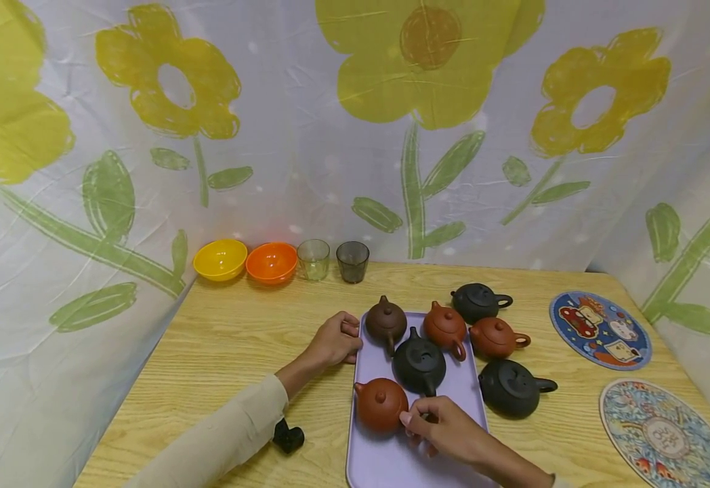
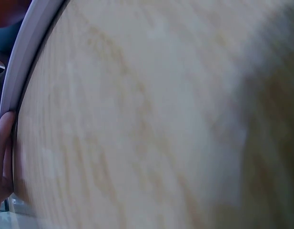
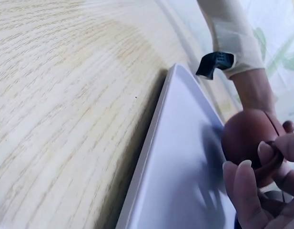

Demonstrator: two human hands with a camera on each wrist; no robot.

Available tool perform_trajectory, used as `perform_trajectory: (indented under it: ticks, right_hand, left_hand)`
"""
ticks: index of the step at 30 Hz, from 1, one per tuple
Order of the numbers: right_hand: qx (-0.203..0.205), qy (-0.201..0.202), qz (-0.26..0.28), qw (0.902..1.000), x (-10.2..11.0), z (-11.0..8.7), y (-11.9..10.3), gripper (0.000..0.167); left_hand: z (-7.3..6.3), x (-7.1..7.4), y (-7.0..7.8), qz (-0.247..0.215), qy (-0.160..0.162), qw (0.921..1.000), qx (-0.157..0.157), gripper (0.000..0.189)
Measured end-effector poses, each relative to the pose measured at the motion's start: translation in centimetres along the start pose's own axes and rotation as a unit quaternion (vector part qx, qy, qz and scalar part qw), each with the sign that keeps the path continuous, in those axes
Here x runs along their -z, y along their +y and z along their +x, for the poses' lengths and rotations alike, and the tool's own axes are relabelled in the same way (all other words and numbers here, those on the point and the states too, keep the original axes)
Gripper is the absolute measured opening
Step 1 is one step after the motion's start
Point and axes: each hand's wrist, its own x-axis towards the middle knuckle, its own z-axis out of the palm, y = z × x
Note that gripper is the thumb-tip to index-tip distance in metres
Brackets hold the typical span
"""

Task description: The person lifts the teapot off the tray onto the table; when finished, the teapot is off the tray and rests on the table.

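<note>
A lilac tray (image 1: 385, 468) lies on the table with several teapots on it. My right hand (image 1: 446, 427) pinches the handle of a reddish-brown teapot (image 1: 381, 404) over the tray's near left part; the right wrist view shows thumb and fingers on that teapot (image 3: 249, 136). At the tray's left rim is my left hand (image 1: 333, 342), its fingers gripping the edge (image 2: 23, 52). Further back on the tray stand a black teapot (image 1: 419, 364), a dark brown teapot (image 1: 385, 322) and an orange-brown teapot (image 1: 444, 325).
Right of the tray stand a black teapot (image 1: 475, 301), an orange-brown teapot (image 1: 494, 337) and another black teapot (image 1: 510, 388). Two round mats (image 1: 601, 330) lie farther right. Along the back left are a yellow bowl (image 1: 221, 261), an orange bowl (image 1: 272, 263), a green glass (image 1: 314, 259) and a grey glass (image 1: 353, 261).
</note>
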Motion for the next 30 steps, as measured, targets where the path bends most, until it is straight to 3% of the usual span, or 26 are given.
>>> perform_trajectory:
  ticks: [11, 20, 30]
  right_hand:
    - [0.033, -0.051, -0.025, 0.9978, 1.7, -0.8, -0.5, 0.031]
    - [0.073, -0.116, -0.026, 0.9902, 4.2, -1.9, -0.7, 0.029]
    - [0.104, -0.149, -0.024, 0.9831, 6.7, -3.4, -0.8, 0.026]
  left_hand:
    - [0.0, 0.0, 0.0, -0.007, -0.002, 1.0000, 0.002, 0.040]
    - [-0.1, 0.0, 0.1, -0.012, -0.003, 0.9999, 0.007, 0.040]
    - [-0.2, 0.1, 0.1, -0.004, 0.000, 1.0000, 0.007, 0.041]
